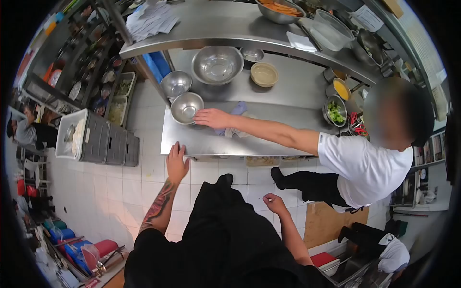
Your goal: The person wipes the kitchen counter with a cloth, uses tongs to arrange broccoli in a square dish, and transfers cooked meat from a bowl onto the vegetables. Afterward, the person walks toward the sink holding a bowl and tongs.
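Note:
My left hand (pixel 177 163) lies with its fingers stretched over the front left corner of the steel worktable (pixel 283 139). Just beyond it stands a small metal bowl (pixel 187 107), and a co-worker's hand (pixel 211 118) touches that bowl's rim. My right hand (pixel 274 204) hangs at my side, apart from the table. Its fingers are closed together, and a tiny pale spot shows at the fingertips; what it is I cannot make out. Crumpled cloths (pixel 236 124) lie on the table, partly under the co-worker's forearm.
A co-worker in a white shirt (pixel 367 165) stands at the right, arm across the table. Further back are a large metal bowl (pixel 217 65), a beige bowl (pixel 264 74) and a bowl of green vegetables (pixel 334 111). Grey crates (pixel 103 141) stand left; a steel shelf (pixel 230 30) hangs above.

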The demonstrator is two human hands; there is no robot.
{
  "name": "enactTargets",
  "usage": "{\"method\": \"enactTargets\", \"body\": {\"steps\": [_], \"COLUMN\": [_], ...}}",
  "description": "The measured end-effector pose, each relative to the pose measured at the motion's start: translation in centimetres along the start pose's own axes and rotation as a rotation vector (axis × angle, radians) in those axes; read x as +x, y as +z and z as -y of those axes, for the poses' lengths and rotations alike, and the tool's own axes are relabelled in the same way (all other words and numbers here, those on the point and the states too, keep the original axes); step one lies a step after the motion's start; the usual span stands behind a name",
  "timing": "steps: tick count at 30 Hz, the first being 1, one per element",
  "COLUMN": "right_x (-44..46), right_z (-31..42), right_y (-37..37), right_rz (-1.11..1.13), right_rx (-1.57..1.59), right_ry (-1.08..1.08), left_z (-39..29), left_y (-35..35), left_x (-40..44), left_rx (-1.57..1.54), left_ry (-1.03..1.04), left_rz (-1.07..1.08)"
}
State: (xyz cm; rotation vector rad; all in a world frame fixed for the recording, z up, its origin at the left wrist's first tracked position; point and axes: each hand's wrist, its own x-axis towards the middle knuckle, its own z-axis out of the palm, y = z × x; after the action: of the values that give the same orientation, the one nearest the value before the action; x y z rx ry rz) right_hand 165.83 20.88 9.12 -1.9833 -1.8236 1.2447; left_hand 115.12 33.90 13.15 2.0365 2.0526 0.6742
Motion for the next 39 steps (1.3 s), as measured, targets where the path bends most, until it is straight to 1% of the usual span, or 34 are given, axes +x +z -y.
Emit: {"method": "enactTargets", "body": {"steps": [2, 3, 5, 6, 8, 11, 12, 13, 15, 18, 20, 21, 22, 24, 25, 26, 27, 28, 29, 30, 31, 32, 33, 35, 37, 39], "right_x": [-0.7, -1.2, -1.9, -2.5, -3.9, -6.1, -6.8, -7.3, -8.2, -11.1, -13.0, -13.4, -13.9, -14.7, -15.0, -15.0, -15.0, -14.9, -15.2, -15.3, -15.4, -15.9, -16.7, -19.2, -21.5, -23.8], "right_z": [0.5, 0.7, 0.7, 0.6, 0.4, -0.8, -2.4, -4.4, -7.8, -9.7, -11.3, -11.3, -11.4, -10.6, -9.6, -8.8, -7.9, -6.5, -5.7, -5.0, -4.1, -2.3, -1.4, -0.3, 3.1, 4.1], "right_y": [1.1, 1.6, 2.6, 3.3, 4.7, 7.0, 8.2, 9.5, 11.8, 11.7, 12.3, 12.3, 12.4, 12.3, 12.1, 12.1, 12.2, 12.1, 12.8, 13.1, 13.7, 13.9, 15.4, 18.2, 17.1, 17.7], "right_rz": [0.011, 0.032, 0.064, 0.058, 0.071, 0.068, 0.033, 0.015, 0.031, -0.028, -0.114, -0.146, -0.182, -0.250, -0.283, -0.330, -0.382, -0.458, -0.502, -0.510, -0.524, -0.562, -0.613, -0.625, -0.639, -0.505], "right_rx": [0.007, 0.005, 0.002, 0.010, -0.019, 0.023, 0.037, 0.045, 0.271, 0.551, 0.725, 0.787, 0.848, 0.891, 0.904, 0.931, 0.963, 0.988, 1.028, 1.009, 0.989, 0.920, 0.955, 0.596, 0.650, 0.681], "right_ry": [-0.011, 0.007, 0.045, 0.052, 0.102, 0.148, 0.095, 0.105, 0.277, 0.611, 0.805, 0.848, 0.890, 0.976, 1.007, 1.001, 0.997, 1.012, 1.029, 0.974, 0.924, 0.935, 0.964, 0.875, 0.952, 1.082], "left_z": [1.1, 1.0, -0.1, -0.6, -1.2, -1.5, -1.5, -1.3, -1.6, -3.5, -5.5, -5.5, -9.0, -16.0, -20.7, -23.8, -25.0, -27.0, -28.4, -29.7, -30.3, -30.3, -30.0, -29.3, -28.4, -27.6], "left_y": [-1.5, -1.7, -1.5, -1.5, -1.4, -0.8, -0.4, 0.0, 0.4, -2.0, -3.4, -2.7, -4.0, -4.1, -5.4, -4.5, -1.3, 1.3, 4.3, 6.3, 8.4, 10.7, 12.6, 15.7, 17.8, 19.0], "left_x": [-0.1, 0.2, 1.2, 1.7, 2.7, 3.1, 3.0, 2.8, 2.8, 4.0, 6.5, 7.7, 9.7, 15.4, 19.2, 23.4, 28.3, 33.1, 38.7, 43.1, 46.6, 49.8, 52.5, 55.7, 57.3, 58.2], "left_rx": [0.134, 0.137, 0.273, 0.274, 0.343, 0.389, 0.386, 0.418, 0.451, 0.507, 0.397, 0.261, 0.051, -0.225, -0.158, -0.136, -0.233, -0.272, -0.186, -0.121, -0.056, 0.010, 0.062, 0.150, 0.214, 0.252], "left_ry": [0.115, 0.120, 0.077, 0.089, 0.011, 0.011, 0.031, 0.034, 0.062, 0.086, 0.032, 0.270, 0.393, 0.454, 0.494, 0.420, 0.567, 0.608, 0.622, 0.582, 0.531, 0.473, 0.431, 0.363, 0.318, 0.290], "left_rz": [0.074, 0.078, 0.150, 0.155, 0.278, 0.310, 0.312, 0.298, 0.283, 0.336, 0.825, 0.893, 0.933, 0.960, 0.851, 0.744, 0.510, 0.231, 0.019, -0.022, -0.007, 0.033, 0.082, 0.170, 0.217, 0.233]}}
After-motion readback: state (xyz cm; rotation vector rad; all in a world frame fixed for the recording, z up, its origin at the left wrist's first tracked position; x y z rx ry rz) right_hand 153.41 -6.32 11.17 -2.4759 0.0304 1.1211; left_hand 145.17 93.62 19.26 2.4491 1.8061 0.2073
